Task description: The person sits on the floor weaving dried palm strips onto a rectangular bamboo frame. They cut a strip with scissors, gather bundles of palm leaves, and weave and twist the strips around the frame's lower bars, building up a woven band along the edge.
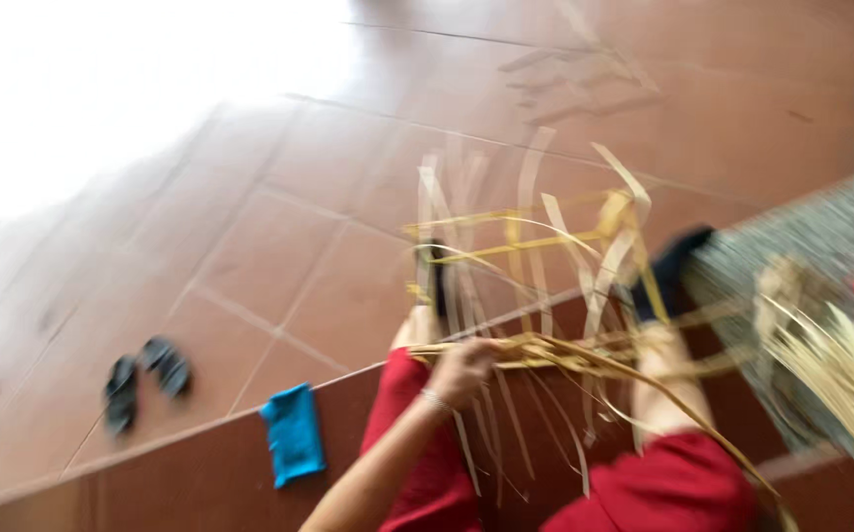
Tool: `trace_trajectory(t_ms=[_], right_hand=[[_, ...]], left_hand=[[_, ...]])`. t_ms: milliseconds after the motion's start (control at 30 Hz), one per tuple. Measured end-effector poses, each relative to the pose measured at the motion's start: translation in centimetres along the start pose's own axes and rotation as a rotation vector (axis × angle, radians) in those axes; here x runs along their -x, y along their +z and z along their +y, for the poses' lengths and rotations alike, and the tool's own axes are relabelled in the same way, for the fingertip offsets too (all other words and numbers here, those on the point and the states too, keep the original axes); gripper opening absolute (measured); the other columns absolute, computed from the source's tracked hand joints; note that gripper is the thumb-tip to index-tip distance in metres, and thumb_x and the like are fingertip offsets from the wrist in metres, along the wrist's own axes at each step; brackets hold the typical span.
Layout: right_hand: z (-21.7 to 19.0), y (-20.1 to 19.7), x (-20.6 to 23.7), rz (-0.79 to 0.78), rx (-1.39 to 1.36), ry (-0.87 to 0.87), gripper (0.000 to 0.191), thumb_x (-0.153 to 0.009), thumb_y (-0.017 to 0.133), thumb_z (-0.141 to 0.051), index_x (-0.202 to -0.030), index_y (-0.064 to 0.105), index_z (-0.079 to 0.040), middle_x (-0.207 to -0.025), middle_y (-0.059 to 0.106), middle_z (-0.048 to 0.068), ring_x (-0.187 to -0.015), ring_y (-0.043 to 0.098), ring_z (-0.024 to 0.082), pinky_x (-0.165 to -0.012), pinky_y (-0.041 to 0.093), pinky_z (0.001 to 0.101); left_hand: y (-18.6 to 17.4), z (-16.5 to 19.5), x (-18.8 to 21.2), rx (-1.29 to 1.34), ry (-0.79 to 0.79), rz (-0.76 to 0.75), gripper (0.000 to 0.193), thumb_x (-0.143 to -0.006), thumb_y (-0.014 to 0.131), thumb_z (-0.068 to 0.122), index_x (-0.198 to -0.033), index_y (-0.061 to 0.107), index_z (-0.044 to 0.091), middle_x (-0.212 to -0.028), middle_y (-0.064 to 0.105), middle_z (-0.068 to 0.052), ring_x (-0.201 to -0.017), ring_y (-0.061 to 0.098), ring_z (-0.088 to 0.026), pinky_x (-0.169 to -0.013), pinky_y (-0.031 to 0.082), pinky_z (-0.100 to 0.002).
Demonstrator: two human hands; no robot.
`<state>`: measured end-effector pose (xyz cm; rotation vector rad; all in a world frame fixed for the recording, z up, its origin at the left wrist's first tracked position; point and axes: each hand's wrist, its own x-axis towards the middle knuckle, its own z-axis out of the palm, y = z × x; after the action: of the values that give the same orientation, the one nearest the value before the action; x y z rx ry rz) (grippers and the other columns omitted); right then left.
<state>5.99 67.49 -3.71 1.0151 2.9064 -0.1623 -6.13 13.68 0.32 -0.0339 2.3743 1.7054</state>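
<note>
The view is blurred by motion. My left hand (461, 369), a thin bracelet at its wrist, is closed around a bunch of pale yellow straw strips (545, 350) that lie across my legs, which are in red cloth (673, 483). Beyond the hand stands a partly woven frame of upright pale strips and yellow cross bands (525, 241), set between my feet. One foot wears a black sandal (678, 261). My right hand does not show.
A folded blue cloth (294, 433) lies on the edge of the step to my left. A pair of black sandals (146, 379) sits on the red-brown floor tiles (279, 256). To the right are a grey woven mat (821, 232) and a loose bundle of straw (841, 369).
</note>
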Motion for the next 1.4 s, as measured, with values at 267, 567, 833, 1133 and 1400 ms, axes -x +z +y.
trace_trajectory(t_ms=[267,567,833,1133,1400], right_hand=[[-20.3,4.5,-2.4,-0.179,0.23,-0.797,0.065,-0.083,0.066,-0.05,-0.138,0.056,-0.017,-0.129,0.066,0.004,-0.118,0.064,0.02,-0.107,0.05,0.0525],[-28.1,4.5,8.7,-0.046,-0.69,-1.171,0.027,-0.088,0.073,-0.021,-0.114,0.069,-0.02,-0.111,0.073,-0.001,-0.106,0.073,0.017,-0.087,0.063,0.0388],[-30.0,-3.0,6.2,0.024,-0.587,-1.044,0.008,-0.091,0.07,-0.011,-0.098,0.069,-0.008,-0.098,0.064,0.011,-0.092,0.064,0.031,-0.082,0.052,0.0416],[-33.2,-4.0,4.6,-0.28,-0.607,-0.948,0.009,-0.092,0.071,-0.014,-0.09,0.073,-0.005,-0.085,0.067,0.006,-0.083,0.065,0.025,-0.078,0.052,0.0392],[-34.4,-1.9,4.3,-0.138,-0.478,-1.02,0.008,-0.088,0.075,-0.015,-0.084,0.074,-0.008,-0.085,0.063,0.006,-0.086,0.058,0.026,-0.079,0.05,0.0402]], left_hand=[[6.6,-0.3,3.3,-0.029,0.145,-0.134,0.018,-0.097,0.078,0.022,-0.11,0.079,0.01,-0.096,0.078,-0.009,-0.082,0.072,-0.014,-0.075,0.06,-0.029],[4.5,-3.9,1.7,0.63,-0.19,-0.204,0.025,-0.106,0.072,0.023,-0.115,0.074,0.0,-0.091,0.071,-0.003,-0.079,0.064,-0.008,-0.069,0.053,-0.024],[2.6,-5.2,1.9,0.135,0.142,0.246,0.012,-0.093,0.073,0.008,-0.105,0.075,0.005,-0.098,0.076,-0.005,-0.086,0.071,-0.013,-0.074,0.06,-0.027],[4.2,-1.3,-0.4,-0.501,0.634,0.229,0.041,-0.082,0.068,-0.003,-0.123,0.066,0.003,-0.105,0.058,-0.011,-0.1,0.059,-0.029,-0.092,0.052,-0.041],[5.5,-2.4,-2.7,-0.637,0.637,0.173,0.032,-0.085,0.067,0.004,-0.117,0.066,0.007,-0.109,0.057,-0.01,-0.097,0.058,-0.029,-0.085,0.051,-0.042]])
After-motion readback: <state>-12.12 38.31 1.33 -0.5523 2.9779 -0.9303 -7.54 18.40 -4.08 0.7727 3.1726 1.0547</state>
